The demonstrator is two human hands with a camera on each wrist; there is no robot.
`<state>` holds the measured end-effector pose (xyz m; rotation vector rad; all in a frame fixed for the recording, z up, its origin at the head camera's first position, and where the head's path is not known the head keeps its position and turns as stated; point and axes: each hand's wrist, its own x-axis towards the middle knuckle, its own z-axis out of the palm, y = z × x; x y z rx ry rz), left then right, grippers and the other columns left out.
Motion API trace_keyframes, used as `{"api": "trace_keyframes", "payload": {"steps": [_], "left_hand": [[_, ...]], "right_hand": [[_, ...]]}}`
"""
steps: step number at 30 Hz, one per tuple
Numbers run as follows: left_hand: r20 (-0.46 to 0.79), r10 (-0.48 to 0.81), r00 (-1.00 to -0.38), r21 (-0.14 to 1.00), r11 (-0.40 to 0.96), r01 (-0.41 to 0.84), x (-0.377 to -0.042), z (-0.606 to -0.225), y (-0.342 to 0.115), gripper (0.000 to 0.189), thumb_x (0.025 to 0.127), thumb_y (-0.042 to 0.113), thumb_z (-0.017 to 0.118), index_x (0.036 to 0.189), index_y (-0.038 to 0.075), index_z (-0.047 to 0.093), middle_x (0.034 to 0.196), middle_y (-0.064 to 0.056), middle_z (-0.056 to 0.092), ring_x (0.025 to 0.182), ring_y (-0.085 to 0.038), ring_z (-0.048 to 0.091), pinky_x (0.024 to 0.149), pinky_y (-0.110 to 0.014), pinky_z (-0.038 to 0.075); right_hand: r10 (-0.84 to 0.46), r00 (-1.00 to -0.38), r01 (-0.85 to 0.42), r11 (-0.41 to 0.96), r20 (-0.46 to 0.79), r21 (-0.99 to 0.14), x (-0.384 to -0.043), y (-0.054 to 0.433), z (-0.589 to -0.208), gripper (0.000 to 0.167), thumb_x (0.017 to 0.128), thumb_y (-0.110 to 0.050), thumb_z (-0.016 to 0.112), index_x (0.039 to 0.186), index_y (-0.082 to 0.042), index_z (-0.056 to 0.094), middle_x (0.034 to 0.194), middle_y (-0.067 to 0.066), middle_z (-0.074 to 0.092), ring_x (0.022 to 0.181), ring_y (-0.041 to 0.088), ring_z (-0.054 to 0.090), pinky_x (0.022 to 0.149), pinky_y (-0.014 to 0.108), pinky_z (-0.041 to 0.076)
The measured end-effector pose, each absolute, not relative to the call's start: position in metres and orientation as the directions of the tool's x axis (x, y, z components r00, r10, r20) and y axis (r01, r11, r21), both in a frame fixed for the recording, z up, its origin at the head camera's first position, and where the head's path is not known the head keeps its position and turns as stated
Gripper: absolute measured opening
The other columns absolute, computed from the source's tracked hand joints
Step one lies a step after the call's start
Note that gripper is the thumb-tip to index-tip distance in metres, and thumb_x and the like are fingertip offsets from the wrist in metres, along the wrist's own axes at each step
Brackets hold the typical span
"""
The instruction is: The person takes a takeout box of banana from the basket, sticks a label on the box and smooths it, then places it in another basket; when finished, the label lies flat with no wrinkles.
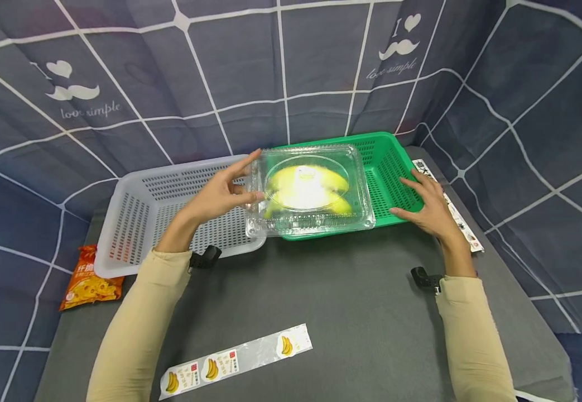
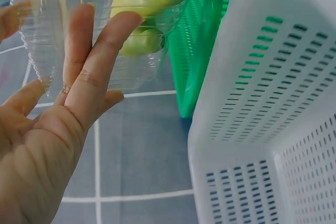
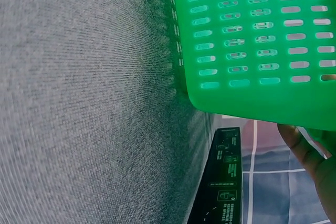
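Note:
A clear plastic clamshell box [image 1: 316, 220] with yellow-green fruit [image 1: 283, 178] inside is raised over the left part of a green basket [image 1: 338, 234]. My left hand [image 1: 225, 192] holds the box at its left side, with the thumb on top near the front. In the left wrist view, extended fingers [image 2: 97, 69] lie against the box's clear wall. My right hand [image 1: 428, 204] is spread at the green basket's right end, apart from the box. Its thumb reaches over the rim; whether it touches the basket I cannot tell.
A white-grey basket [image 1: 132, 178] stands left of the green one, with an orange snack bag [image 1: 90, 279] beside it. A strip of banana stickers [image 1: 258, 349] lies on the grey table [image 1: 361, 312] at the front. A long narrow printed box [image 3: 223, 177] lies right of the green basket.

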<state>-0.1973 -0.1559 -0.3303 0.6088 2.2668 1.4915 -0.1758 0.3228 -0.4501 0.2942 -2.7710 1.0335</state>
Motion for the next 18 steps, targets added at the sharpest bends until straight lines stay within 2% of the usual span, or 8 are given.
{"api": "trace_keyframes", "payload": {"steps": [7, 15, 18], "left_hand": [[-0.129, 0.554, -0.823, 0.937, 0.340, 0.082, -0.226, -0.336, -0.136, 0.086, 0.089, 0.021, 0.073, 0.154, 0.044, 0.021, 0.160, -0.020, 0.020, 0.103, -0.028, 0.068, 0.079, -0.042, 0.058], [-0.156, 0.569, -0.807, 0.917, 0.387, 0.096, -0.249, -0.338, -0.111, 0.086, 0.090, 0.026, 0.072, 0.155, 0.041, 0.017, 0.158, -0.021, 0.023, 0.084, -0.025, 0.068, 0.081, -0.038, 0.056], [-0.183, 0.571, -0.800, 0.903, 0.420, 0.094, -0.258, -0.342, -0.101, 0.086, 0.091, 0.029, 0.071, 0.156, 0.040, 0.016, 0.157, -0.021, 0.024, 0.077, -0.028, 0.069, 0.082, -0.036, 0.056]], "right_hand": [[-0.122, -0.966, -0.241, 0.740, 0.227, -0.628, -0.175, 0.321, -0.451, 0.082, 0.075, -0.036, 0.084, 0.146, -0.017, 0.047, 0.163, 0.007, 0.021, 0.149, 0.037, 0.010, 0.107, 0.074, 0.015], [-0.128, -0.958, -0.261, 0.755, 0.256, -0.602, -0.176, 0.321, -0.451, 0.082, 0.073, -0.036, 0.085, 0.145, -0.016, 0.049, 0.161, 0.010, 0.025, 0.147, 0.039, 0.015, 0.108, 0.072, 0.016], [-0.123, -0.956, -0.264, 0.753, 0.265, -0.603, -0.176, 0.321, -0.451, 0.082, 0.073, -0.035, 0.085, 0.144, -0.015, 0.050, 0.161, 0.010, 0.026, 0.147, 0.040, 0.016, 0.107, 0.072, 0.017]]}}
